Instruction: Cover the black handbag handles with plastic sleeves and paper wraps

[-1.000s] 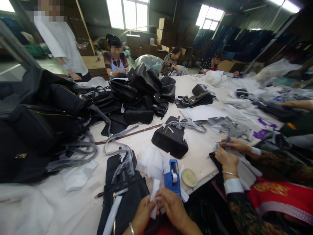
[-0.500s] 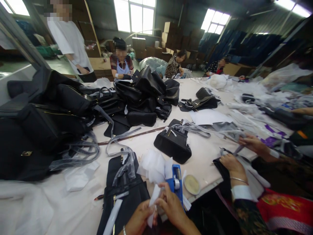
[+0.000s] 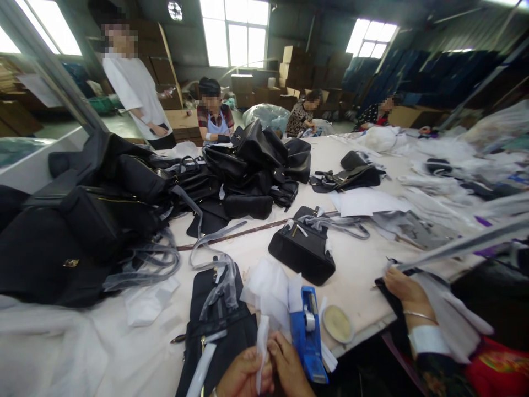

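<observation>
A narrow white strip (image 3: 262, 344), perhaps foam or tissue paper, stands upright between my hands at the bottom middle. My left hand (image 3: 243, 370) pinches it from the left. Close against its right side, my right hand (image 3: 287, 361) has its fingers curled at the strip; the fingertips are partly hidden. Beneath and left of my hands lies a black bag (image 3: 219, 317) with plastic-wrapped straps and another white strip (image 3: 202, 366) across its zipper. A blue tape dispenser (image 3: 309, 336) stands just right of my right hand. White tissue sheets (image 3: 266, 286) sit behind my hands.
Black bags (image 3: 248, 165) are heaped at the left and back. Another black bag (image 3: 303, 251) stands mid-table. A round dish (image 3: 338, 324) is by the table edge. At right, a co-worker's hand (image 3: 407, 289) holds dark material. Other people sit or stand across the table.
The view has shifted, so the scene sits lower and further right. My hands have drawn closer together around the strip, now more upright. The co-worker at right has pulled a long wrapped strap outward.
</observation>
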### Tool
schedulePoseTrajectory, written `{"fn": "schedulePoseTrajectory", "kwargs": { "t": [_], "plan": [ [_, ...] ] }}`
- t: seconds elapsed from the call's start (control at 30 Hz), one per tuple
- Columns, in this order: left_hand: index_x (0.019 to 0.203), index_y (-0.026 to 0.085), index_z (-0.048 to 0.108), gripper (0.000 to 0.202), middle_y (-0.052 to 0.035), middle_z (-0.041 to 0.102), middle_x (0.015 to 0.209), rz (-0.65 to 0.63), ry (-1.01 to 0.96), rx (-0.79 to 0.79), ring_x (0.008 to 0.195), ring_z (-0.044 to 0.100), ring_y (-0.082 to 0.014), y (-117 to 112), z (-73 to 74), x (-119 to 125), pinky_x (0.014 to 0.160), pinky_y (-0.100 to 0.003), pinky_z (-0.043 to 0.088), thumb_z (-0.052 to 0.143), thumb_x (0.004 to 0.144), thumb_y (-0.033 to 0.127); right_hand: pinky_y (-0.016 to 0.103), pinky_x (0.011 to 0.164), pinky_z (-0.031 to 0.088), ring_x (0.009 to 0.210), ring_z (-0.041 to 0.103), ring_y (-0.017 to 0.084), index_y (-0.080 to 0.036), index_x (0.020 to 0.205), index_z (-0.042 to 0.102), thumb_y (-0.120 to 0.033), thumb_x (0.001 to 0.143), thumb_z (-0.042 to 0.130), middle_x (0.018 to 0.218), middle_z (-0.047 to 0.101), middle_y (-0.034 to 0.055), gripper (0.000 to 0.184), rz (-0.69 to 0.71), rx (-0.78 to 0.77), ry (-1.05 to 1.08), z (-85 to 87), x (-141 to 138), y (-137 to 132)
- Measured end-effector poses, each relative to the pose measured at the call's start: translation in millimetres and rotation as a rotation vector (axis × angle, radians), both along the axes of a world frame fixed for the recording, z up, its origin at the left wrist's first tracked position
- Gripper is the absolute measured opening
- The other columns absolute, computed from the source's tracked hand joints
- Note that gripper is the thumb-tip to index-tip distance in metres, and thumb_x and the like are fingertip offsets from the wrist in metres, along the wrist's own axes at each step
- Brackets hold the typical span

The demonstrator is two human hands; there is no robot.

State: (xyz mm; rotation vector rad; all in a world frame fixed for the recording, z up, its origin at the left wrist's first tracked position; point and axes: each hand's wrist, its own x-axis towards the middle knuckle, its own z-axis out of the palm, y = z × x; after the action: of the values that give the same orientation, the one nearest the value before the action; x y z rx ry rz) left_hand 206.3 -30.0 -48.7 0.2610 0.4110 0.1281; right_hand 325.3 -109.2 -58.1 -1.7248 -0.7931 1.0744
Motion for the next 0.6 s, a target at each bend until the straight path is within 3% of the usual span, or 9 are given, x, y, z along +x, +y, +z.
{"fn": "schedulePoseTrajectory", "kwargs": {
  "t": [0.13, 0.3, 0.47, 0.6],
  "plan": [
    [0.078, 0.014, 0.064, 0.036, 0.0009, 0.054, 0.057, 0.033, 0.068, 0.07, 0.047, 0.05, -0.0091, -5.8, -1.5, 5.8, 0.057, -0.026, 0.043, 0.081, 0.064, 0.042, 0.029, 0.073, 0.051, 0.082, 0.065, 0.022, -0.022, 0.09, 0.058, -0.059, 0.09, 0.036, 0.086, 0.068, 0.0054, 0.043, -0.117, -0.083, -0.212, 4.2, 8.3, -7.3],
    [0.081, 0.013, 0.068, 0.05, -0.0009, 0.058, 0.057, 0.106, 0.224, 0.301, 0.047, 0.048, -0.0093, -14.8, -4.2, 16.8, 0.049, -0.022, 0.038, 0.081, 0.057, 0.054, 0.029, 0.065, 0.049, 0.067, 0.062, 0.02, -0.023, 0.074, 0.055, -0.056, 0.089, 0.044, 0.07, 0.063, 0.0032, 0.038, -0.01, -0.088, -0.473, 9.4, 3.1, -4.5],
    [0.079, 0.016, 0.071, 0.051, -0.0089, 0.07, 0.074, 0.12, 0.455, 0.56, 0.075, 0.063, -0.0251, -17.2, 5.2, 16.1, 0.065, -0.03, 0.048, 0.078, 0.055, 0.061, 0.031, 0.067, 0.05, 0.073, 0.065, 0.024, -0.022, 0.079, 0.06, -0.06, 0.084, 0.05, 0.078, 0.067, 0.0082, 0.04, 0.029, -0.052, -0.62, 1.6, 2.6, 2.7],
    [0.076, 0.02, 0.073, 0.039, -0.0106, 0.074, 0.081, 0.131, 0.556, 0.608, 0.089, 0.065, -0.0321, -13.9, 17.4, 7.0, 0.071, -0.033, 0.049, 0.078, 0.058, 0.055, 0.031, 0.065, 0.051, 0.069, 0.066, 0.025, -0.023, 0.079, 0.063, -0.062, 0.081, 0.053, 0.073, 0.069, 0.0075, 0.04, 0.055, -0.059, -0.577, -10.1, 1.8, 9.2]
  ]
}}
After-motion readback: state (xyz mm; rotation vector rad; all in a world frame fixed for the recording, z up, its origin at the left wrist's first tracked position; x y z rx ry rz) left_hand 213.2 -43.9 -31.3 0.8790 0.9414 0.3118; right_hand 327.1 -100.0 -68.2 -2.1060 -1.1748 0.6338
